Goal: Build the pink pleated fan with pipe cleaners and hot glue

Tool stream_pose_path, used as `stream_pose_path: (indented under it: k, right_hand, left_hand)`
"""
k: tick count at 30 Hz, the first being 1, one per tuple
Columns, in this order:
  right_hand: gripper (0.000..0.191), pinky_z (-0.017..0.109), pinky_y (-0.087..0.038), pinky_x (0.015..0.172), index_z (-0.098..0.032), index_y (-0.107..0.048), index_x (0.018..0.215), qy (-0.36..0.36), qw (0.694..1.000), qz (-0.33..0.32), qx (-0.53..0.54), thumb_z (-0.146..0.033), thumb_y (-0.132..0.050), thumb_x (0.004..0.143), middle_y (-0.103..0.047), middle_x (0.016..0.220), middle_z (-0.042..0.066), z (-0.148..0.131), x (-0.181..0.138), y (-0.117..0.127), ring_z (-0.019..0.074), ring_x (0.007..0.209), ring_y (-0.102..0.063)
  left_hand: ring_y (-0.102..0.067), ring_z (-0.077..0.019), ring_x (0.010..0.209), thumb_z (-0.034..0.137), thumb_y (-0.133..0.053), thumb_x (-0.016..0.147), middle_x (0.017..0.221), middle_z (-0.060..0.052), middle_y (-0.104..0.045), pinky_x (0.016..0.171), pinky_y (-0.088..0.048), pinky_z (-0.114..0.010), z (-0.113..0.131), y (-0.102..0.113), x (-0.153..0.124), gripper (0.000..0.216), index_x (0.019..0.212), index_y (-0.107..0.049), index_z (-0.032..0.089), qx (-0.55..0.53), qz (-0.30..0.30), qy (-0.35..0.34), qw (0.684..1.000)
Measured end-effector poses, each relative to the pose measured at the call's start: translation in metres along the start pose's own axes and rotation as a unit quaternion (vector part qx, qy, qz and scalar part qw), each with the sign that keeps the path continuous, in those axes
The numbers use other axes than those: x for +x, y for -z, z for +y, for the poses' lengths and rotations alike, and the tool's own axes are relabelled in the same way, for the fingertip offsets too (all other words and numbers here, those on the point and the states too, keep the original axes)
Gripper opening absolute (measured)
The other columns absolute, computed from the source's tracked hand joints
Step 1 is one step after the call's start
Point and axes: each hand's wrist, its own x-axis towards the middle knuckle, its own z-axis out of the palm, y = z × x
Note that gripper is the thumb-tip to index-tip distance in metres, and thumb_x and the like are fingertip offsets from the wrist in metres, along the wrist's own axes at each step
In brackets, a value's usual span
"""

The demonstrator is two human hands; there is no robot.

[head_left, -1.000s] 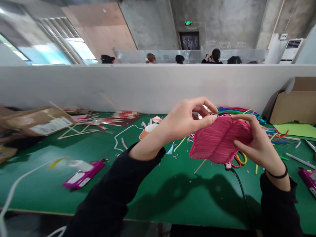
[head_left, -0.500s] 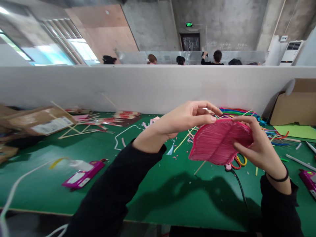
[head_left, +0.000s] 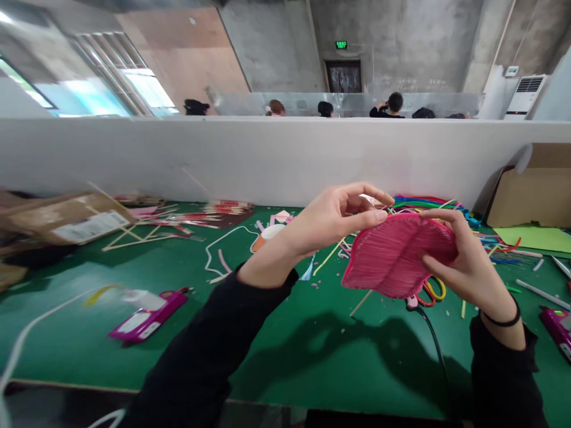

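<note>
A pink petal-shaped piece (head_left: pixel 388 255) with a fuzzy rim and a centre crease is held up over the green table. My right hand (head_left: pixel 468 261) grips its right side, thumb on the near face and fingers over the top edge. At the upper left edge, my left hand (head_left: pixel 339 217) has its thumb against the rim, its index finger stretched out above and the other fingers curled behind. Below the petal, a thin stick (head_left: pixel 361 303) shows. Scissors with red and yellow handles (head_left: pixel 435 291) lie partly hidden behind the piece.
Purple devices lie left (head_left: pixel 149 318) and right (head_left: pixel 557 327). Coloured pipe cleaners (head_left: pixel 428 203) are heaped by the white partition (head_left: pixel 187 148). A cardboard box (head_left: pixel 66 220) and loose sticks (head_left: pixel 178 217) are at left; a black cable (head_left: pixel 435 333) runs toward me. People sit beyond the partition.
My left hand has shifted slightly left along the petal's upper edge. An orange-and-white round object has come into sight behind my left wrist. My right hand and the petal stay nearly still.
</note>
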Motion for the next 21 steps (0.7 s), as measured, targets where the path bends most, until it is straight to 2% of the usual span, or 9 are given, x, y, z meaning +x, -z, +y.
stream_pose_path:
  k: [12,17,21]
  right_hand:
    - [0.054,0.043,-0.052,0.102,-0.027,-0.050,0.128,0.002,1.000,-0.001,0.003,-0.009,-0.058,0.078,-0.060,0.130,0.007,0.0003,0.0010,0.0002,0.0257,0.125,-0.058]
    - [0.052,0.041,-0.053,0.099,-0.027,-0.051,0.126,0.002,1.000,0.002,0.001,-0.009,-0.059,0.078,-0.060,0.128,0.006,0.0002,0.0008,0.0001,0.0252,0.124,-0.059]
    - [0.052,0.041,-0.054,0.097,-0.027,-0.050,0.126,0.001,1.000,0.002,-0.002,-0.009,-0.059,0.078,-0.060,0.128,0.006,0.0010,0.0007,0.0000,0.0255,0.123,-0.060]
  left_hand:
    - [-0.066,-0.0147,0.072,0.037,-0.065,0.087,0.077,-0.003,-0.072,0.065,-0.051,-0.026,0.0074,0.0017,0.0029,0.031,0.111,-0.069,0.018,0.029,0.000,-0.008,1.000]
    - [-0.066,-0.0148,0.071,0.036,-0.064,0.088,0.077,-0.003,-0.073,0.064,-0.051,-0.026,0.0076,0.0045,0.0058,0.029,0.111,-0.070,0.019,0.044,-0.023,-0.016,0.999]
    - [-0.067,-0.0150,0.074,0.035,-0.065,0.087,0.081,-0.004,-0.074,0.066,-0.052,-0.026,0.0057,0.0059,0.0084,0.029,0.111,-0.069,0.019,0.011,-0.040,0.002,0.999]
